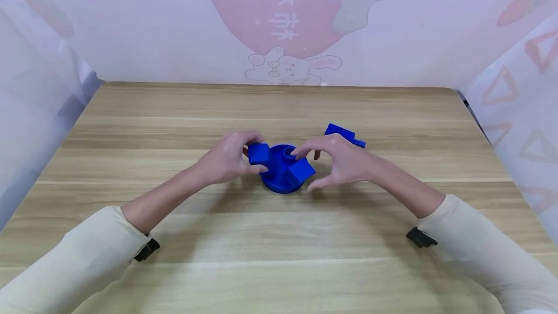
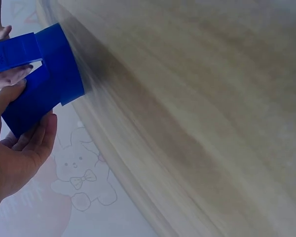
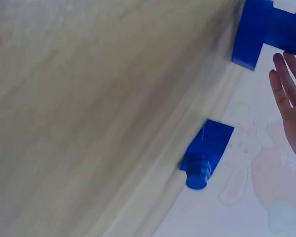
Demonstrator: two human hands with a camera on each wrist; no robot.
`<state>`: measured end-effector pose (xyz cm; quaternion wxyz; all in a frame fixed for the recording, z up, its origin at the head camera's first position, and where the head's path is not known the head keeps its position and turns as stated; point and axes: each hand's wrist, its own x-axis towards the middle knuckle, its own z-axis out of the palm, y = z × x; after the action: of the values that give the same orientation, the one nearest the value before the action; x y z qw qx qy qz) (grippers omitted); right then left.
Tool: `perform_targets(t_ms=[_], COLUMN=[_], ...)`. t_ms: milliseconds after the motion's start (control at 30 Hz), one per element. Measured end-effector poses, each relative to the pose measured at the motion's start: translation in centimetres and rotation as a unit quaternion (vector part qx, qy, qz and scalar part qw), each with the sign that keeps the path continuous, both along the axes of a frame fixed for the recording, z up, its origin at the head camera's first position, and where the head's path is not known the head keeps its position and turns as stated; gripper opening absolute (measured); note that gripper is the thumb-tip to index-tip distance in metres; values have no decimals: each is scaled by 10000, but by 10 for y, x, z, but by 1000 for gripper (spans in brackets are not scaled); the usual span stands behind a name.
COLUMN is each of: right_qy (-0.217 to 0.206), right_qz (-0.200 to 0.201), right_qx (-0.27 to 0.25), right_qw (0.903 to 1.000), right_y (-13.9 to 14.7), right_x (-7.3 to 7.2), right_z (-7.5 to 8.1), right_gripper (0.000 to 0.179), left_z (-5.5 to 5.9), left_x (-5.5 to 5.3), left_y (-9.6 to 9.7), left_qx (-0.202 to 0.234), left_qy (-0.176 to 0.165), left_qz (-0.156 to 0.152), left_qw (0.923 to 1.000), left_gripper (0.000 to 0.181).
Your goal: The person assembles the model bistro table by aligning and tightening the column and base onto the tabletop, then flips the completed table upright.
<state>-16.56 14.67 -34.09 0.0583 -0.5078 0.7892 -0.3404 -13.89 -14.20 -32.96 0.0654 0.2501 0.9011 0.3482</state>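
A round blue base (image 1: 282, 189) with a raised rim sits on the table between the hands. Two blue blocks rise from it, and a short ring-shaped socket (image 1: 288, 153) shows near its back. My left hand (image 1: 228, 159) grips the left block (image 1: 259, 154), thumb on the near side and fingers behind; the left wrist view shows this block (image 2: 29, 106) too. The right hand (image 1: 340, 161) is spread around the right block (image 1: 301, 171), thumb in front and index fingertip close to the socket. Its fingers (image 3: 285, 81) look fairly straight in the right wrist view.
Behind the right hand lies another blue block with a ridged round peg (image 1: 340, 132); the right wrist view shows this pegged piece (image 3: 207, 148) as well. The wooden table (image 1: 279, 256) ends at a printed pink-and-white backdrop (image 1: 152, 38) at the rear.
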Motion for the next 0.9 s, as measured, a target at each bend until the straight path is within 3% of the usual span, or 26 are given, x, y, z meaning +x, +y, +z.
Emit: perform_targets(t_ms=[200, 300, 367, 467, 533, 600, 700, 900], right_qy=[-244, -293, -201, -3, 148, 217, 227, 202], right_qz=[-242, -470, -752, -1381, -1791, -2163, -2521, -2866], right_qx=[-4, 5, 82, 378, 644, 956, 1318, 2001], right_qw=[9994, 9985, 9969, 9897, 9816, 9714, 9584, 9367], right_y=[18, 26, 30, 32, 32, 32, 32, 34], right_x=[-12, -18, -20, -22, -23, -25, -29, -37], right_z=[2, 2, 3, 4, 4, 4, 2, -4], right_gripper=[62, 58, 55, 51, 48, 47, 46, 49], left_z=[-1, 1, 3, 4, 5, 6, 8, 13], left_x=[6, 10, 13, 17, 18, 19, 20, 21], left_y=[4, 7, 10, 15, 19, 24, 31, 45], left_qx=[-63, -395, -757, -1147, -1190, -1166, -1202, -1411], left_qy=[473, 1002, 1501, 2305, 2588, 2681, 2535, 2139], left_qz=[-263, -513, -712, -968, -1086, -1174, -1248, -1382], left_qw=[9985, 9929, 9832, 9614, 9524, 9491, 9517, 9567], left_gripper=[59, 65, 66, 66, 65, 65, 66, 62])
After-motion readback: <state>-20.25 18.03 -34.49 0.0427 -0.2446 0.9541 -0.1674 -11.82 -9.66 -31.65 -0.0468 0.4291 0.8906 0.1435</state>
